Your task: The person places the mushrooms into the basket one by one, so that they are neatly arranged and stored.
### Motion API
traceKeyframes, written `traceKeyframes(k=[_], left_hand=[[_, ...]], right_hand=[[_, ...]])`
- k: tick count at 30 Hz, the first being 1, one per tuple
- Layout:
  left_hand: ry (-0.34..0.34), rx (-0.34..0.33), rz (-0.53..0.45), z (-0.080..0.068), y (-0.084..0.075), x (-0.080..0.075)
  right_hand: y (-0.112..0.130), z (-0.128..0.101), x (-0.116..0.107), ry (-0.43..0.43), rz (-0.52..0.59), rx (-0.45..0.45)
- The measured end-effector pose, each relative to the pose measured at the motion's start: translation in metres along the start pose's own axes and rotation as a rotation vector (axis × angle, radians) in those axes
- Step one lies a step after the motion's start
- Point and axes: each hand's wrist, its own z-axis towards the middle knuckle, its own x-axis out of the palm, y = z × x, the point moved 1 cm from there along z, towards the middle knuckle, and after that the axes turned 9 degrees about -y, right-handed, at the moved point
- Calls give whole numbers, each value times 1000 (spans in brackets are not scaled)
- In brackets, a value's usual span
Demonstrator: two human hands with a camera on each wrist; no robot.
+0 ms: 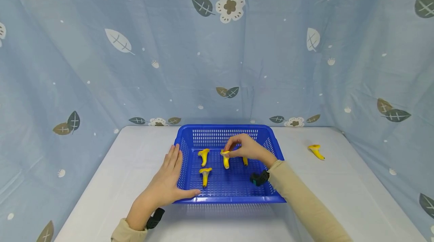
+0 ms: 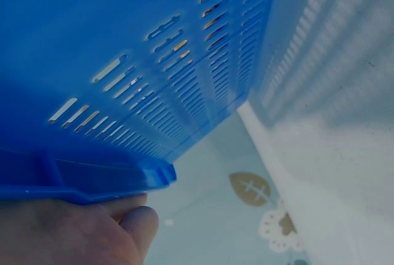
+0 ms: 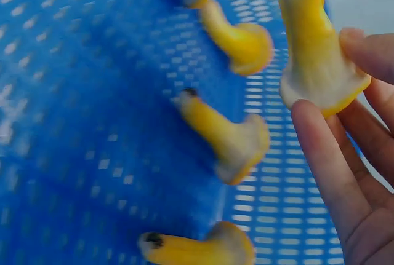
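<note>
My right hand (image 1: 245, 147) pinches a yellow mushroom (image 1: 225, 160) above the blue plastic basket (image 1: 230, 199). In the right wrist view, thumb and fingers grip this mushroom (image 3: 311, 43) at its flared cap, stem pointing up the picture. Two mushrooms, an upper one (image 1: 204, 156) and a lower one (image 1: 205, 176), lie in the basket's left half. Another mushroom (image 1: 245, 161) is partly hidden under my right hand. My left hand (image 1: 166, 181) rests on the basket's front left corner, fingers extended along the left rim and thumb along the front rim.
A single yellow mushroom (image 1: 317, 152) lies on the white table (image 1: 322, 193), right of the basket. Behind the table hangs a blue patterned curtain (image 1: 190, 69). The basket's slotted walls (image 2: 178, 62) rise around the mushrooms.
</note>
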Motion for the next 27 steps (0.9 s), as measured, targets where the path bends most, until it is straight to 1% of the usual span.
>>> traceKeyframes(k=[3, 8, 16, 21, 27], left_hand=[[-1, 5, 7, 0, 1, 0], [0, 4, 7, 0, 1, 0], [-3, 1, 2, 0, -1, -1], [-3, 2, 6, 0, 0, -1], [-6, 2, 4, 0, 0, 0]], right_hand=[[-1, 0, 4, 49, -43, -2], [-1, 0, 8, 91, -116, -31], [-2, -1, 13, 186, -131, -24], [-3, -2, 16, 218, -151, -54], [-3, -3, 19, 257, -195, -70]])
